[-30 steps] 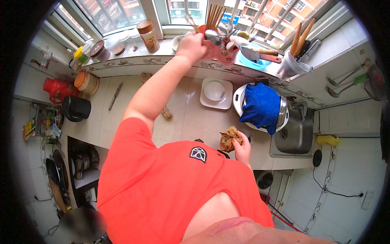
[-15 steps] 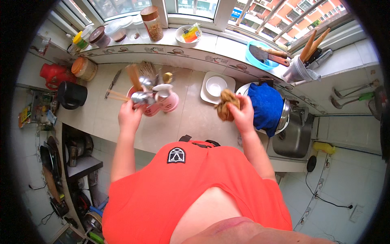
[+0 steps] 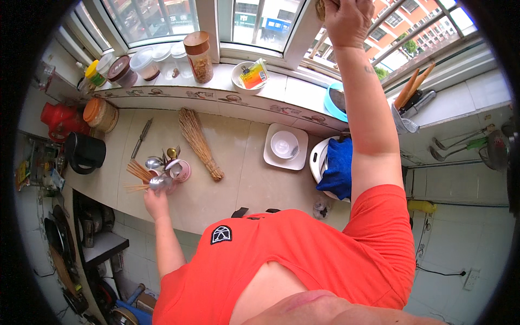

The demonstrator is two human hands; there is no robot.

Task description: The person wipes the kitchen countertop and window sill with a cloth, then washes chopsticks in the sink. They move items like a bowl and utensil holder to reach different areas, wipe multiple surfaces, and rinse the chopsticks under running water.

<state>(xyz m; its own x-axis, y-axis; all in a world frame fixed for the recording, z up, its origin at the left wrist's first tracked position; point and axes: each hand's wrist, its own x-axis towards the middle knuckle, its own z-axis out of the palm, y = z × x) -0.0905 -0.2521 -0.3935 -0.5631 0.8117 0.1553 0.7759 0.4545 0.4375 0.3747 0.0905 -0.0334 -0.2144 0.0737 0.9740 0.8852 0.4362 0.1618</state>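
Note:
Near the counter's left part my left hand [image 3: 157,205] is closed around the near side of a pink utensil holder [image 3: 183,171]; its fingertips are hidden. Chopsticks [image 3: 139,171], metal spoons [image 3: 159,182] and a gold-coloured ladle [image 3: 173,153] stick out of the holder. My right arm stretches up across the window, and my right hand [image 3: 349,24] grips a crumpled brown cloth [image 3: 320,10], mostly cut off by the upper picture edge. Right of the holder a straw whisk brush [image 3: 200,143] lies on the counter.
A white tray [image 3: 271,161] bears a white bowl [image 3: 284,144]. Beside it a blue cloth [image 3: 338,168] covers a white container. Jars and a blue basin [image 3: 331,105] line the window ledge. A black pot [image 3: 84,153] and a knife [image 3: 142,138] are at left.
My right hand has gone from above the counter up to the window with the brown cloth. My left hand and the utensil holder have shifted left and nearer, uncovering the straw brush.

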